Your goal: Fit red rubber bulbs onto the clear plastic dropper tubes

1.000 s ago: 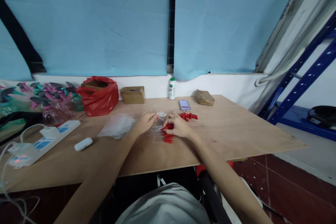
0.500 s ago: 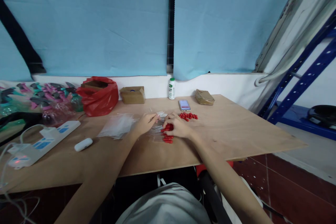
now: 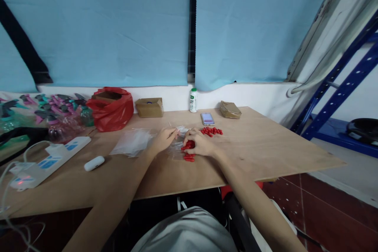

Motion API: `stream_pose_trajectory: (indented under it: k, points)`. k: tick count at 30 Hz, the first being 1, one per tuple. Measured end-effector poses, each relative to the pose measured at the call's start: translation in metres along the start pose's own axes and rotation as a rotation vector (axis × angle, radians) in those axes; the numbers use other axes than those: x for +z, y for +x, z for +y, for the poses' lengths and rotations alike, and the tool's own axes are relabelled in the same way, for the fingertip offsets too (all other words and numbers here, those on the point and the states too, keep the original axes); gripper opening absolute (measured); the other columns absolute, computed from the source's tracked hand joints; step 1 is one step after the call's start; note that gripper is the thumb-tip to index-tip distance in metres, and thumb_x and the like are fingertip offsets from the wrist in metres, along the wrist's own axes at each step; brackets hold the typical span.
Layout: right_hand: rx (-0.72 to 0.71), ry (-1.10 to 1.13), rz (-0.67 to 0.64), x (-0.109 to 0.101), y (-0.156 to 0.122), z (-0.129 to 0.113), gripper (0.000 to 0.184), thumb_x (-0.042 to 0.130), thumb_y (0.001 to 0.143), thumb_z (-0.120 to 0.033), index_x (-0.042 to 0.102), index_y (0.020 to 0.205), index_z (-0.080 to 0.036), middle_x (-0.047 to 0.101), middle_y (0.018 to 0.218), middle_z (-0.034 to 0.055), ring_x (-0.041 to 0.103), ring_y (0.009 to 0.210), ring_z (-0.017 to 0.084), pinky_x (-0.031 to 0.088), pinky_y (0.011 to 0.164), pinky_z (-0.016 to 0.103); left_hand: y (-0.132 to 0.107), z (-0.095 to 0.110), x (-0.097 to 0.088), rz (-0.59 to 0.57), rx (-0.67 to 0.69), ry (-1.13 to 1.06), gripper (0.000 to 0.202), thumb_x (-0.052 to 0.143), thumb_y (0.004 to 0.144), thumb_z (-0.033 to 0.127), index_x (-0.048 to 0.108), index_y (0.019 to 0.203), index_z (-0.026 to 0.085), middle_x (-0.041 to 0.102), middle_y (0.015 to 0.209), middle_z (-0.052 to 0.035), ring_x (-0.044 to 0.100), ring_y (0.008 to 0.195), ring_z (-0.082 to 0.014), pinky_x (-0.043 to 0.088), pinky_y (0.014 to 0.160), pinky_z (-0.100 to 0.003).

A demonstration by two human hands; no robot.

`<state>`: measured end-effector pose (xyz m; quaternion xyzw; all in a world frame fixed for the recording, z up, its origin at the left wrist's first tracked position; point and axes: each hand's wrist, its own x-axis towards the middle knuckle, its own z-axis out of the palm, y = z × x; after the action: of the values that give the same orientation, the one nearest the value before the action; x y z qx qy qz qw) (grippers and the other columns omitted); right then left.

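My left hand (image 3: 164, 138) pinches the edge of a small clear plastic bag (image 3: 176, 146) in the middle of the wooden table (image 3: 254, 145). My right hand (image 3: 199, 141) is curled over red capsule-shaped pieces (image 3: 189, 145) at the bag's mouth. A few more red pieces (image 3: 189, 158) lie inside clear bags just in front of that hand. A loose heap of red pieces (image 3: 212, 130) sits just beyond my right hand. A stack of empty clear bags (image 3: 131, 141) lies to the left of my left hand.
Along the back wall stand a red plastic bag with a box (image 3: 111, 107), a cardboard box (image 3: 149, 106), a white bottle (image 3: 193, 100), a phone (image 3: 207, 118) and a brown packet (image 3: 230, 109). At left lie a white power strip (image 3: 49, 156), a white case (image 3: 94, 162) and coloured spray triggers (image 3: 50, 104).
Both hands stay at the same spot over the bag; only the fingers have shifted slightly. Nothing else has moved.
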<state>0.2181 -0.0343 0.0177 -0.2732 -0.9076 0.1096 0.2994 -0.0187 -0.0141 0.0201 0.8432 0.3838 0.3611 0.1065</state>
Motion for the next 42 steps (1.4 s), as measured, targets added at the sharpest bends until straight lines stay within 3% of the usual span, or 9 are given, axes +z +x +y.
stream_pose_trajectory:
  k: [7, 30, 42]
  points:
    - [0.004, 0.000, 0.000, 0.000, 0.000, -0.001, 0.022, 0.087, 0.074, -0.027, 0.074, 0.091, -0.022, 0.061, 0.101, 0.0040, 0.050, 0.100, 0.023, 0.041, 0.093, 0.037, 0.001, -0.002, 0.001, 0.006, 0.011, 0.007, 0.049, 0.036, 0.105, 0.043, 0.069, 0.077, 0.019, 0.070, 0.078, -0.0023, 0.064, 0.076, -0.0173, 0.045, 0.078, -0.029]
    - [-0.012, 0.022, -0.030, 0.001, 0.000, -0.004, 0.023, 0.088, 0.073, -0.038, 0.075, 0.087, -0.024, 0.062, 0.105, 0.0043, 0.050, 0.105, 0.024, 0.042, 0.095, 0.038, 0.000, -0.007, 0.009, 0.017, -0.067, 0.098, 0.035, 0.044, 0.102, 0.039, 0.069, 0.087, 0.019, 0.071, 0.079, -0.0029, 0.061, 0.071, -0.0178, 0.040, 0.069, -0.028]
    - [-0.027, 0.005, -0.047, 0.001, 0.000, -0.006, 0.024, 0.088, 0.073, -0.039, 0.076, 0.088, -0.025, 0.061, 0.108, 0.0046, 0.051, 0.107, 0.025, 0.042, 0.096, 0.038, 0.002, -0.019, 0.017, 0.026, -0.086, 0.090, 0.031, 0.048, 0.099, 0.039, 0.073, 0.094, 0.021, 0.073, 0.089, -0.0048, 0.063, 0.079, -0.0188, 0.046, 0.077, -0.030]
